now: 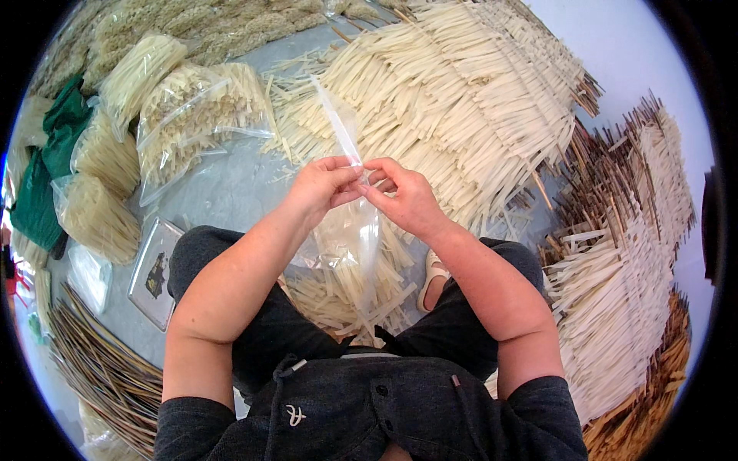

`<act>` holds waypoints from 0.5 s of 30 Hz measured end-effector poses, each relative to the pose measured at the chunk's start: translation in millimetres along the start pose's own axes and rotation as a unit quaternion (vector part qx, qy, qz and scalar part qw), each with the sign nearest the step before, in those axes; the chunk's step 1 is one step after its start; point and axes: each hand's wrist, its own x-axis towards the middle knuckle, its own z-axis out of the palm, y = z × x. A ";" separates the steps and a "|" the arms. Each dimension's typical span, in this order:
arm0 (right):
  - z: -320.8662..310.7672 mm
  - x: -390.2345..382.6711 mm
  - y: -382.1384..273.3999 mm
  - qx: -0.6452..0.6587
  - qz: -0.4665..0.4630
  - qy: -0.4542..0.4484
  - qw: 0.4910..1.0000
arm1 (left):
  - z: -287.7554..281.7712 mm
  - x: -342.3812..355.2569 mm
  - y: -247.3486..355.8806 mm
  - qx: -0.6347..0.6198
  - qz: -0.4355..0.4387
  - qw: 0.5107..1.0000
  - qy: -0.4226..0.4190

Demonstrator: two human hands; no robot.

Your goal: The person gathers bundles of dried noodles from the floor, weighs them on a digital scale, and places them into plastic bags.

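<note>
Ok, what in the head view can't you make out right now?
- Head view: the pinched part of the clear plastic bag, covered by the left hand and right hand.
- Head view: the green sack's contents, hidden by its opaque material.
- Head view: the dark sticks' lower ends, behind the left sleeve.
- Head view: the orange-brown pile's full extent, cut off by the fisheye rim.

Cream-coloured strips [453,92] spread in deep layers over the grey floor [250,180] mark what appears to be a workshop or packing room. Clear bags [196,115] filled with strips crowd the far left beside green sacking [34,203], long brown rods [108,369] lie at near left, and stacked strips [623,284] with sticks [588,184] jutting out line the white wall [638,58] at right. A seated worker [361,403] holds another plastic bag [346,134].
</note>
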 end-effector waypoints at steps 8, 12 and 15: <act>2.3 7.3 24.1 0.193 0.128 -0.041 0.972 | 7.8 2.2 -30.7 0.137 0.035 0.990 -0.002; -4.4 8.7 23.8 0.245 0.164 -0.064 0.953 | 6.6 1.6 -29.9 0.170 0.039 0.984 -0.030; -3.5 9.2 20.0 0.146 0.127 -0.026 0.981 | 7.5 0.1 -23.9 0.167 0.019 0.986 -0.021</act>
